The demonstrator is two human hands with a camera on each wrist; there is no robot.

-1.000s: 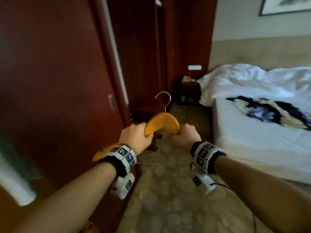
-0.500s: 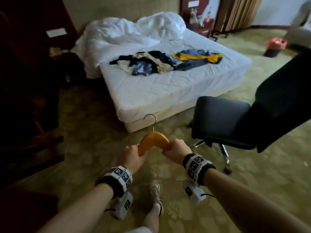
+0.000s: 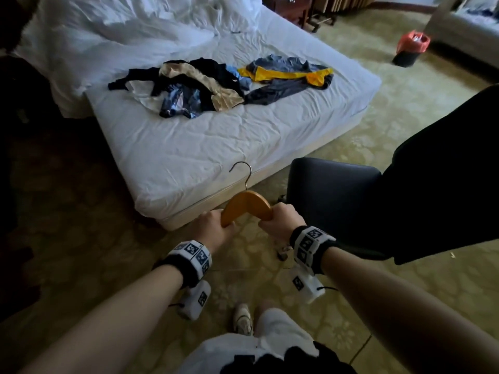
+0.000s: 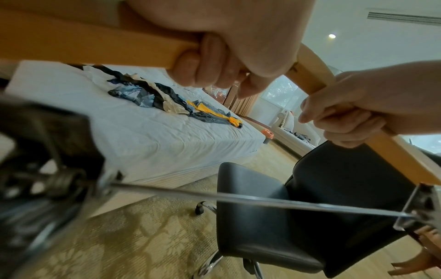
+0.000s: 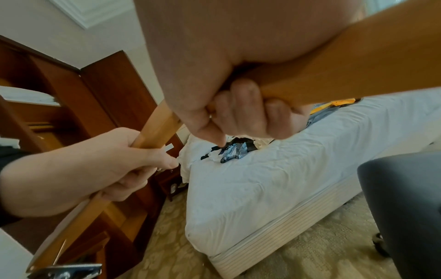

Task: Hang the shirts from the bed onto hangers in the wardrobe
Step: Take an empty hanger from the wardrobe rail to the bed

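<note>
Hands first: the left hand (image 3: 213, 229) is curling its fingers round the left arm of a wooden hanger (image 3: 247, 205), and the right hand (image 3: 280, 221) is wrapping round the right arm, so both are gripping it in front of the body with its metal hook (image 3: 241, 172) pointing toward the bed. A thin metal bar (image 4: 238, 198) is running under the hanger between clips at its ends. Just beyond the hook, the bed (image 3: 189, 157) is lying under a wrinkled white sheet, with a crumpled white duvet (image 3: 121, 31) piled at its far end. Shirts (image 3: 189, 87) are lying in a loose heap on the sheet, dark, beige and blue-patterned, and a grey and yellow one (image 3: 286, 76) is spreading beside them. A black office chair (image 3: 351, 201) is standing right of the hands on patterned yellowish carpet (image 3: 81, 252). A red-lined bin (image 3: 410, 48) is sitting well apart near a pale sofa (image 3: 464, 33). The dark wooden wardrobe (image 5: 71, 105) is standing to the left.
</note>
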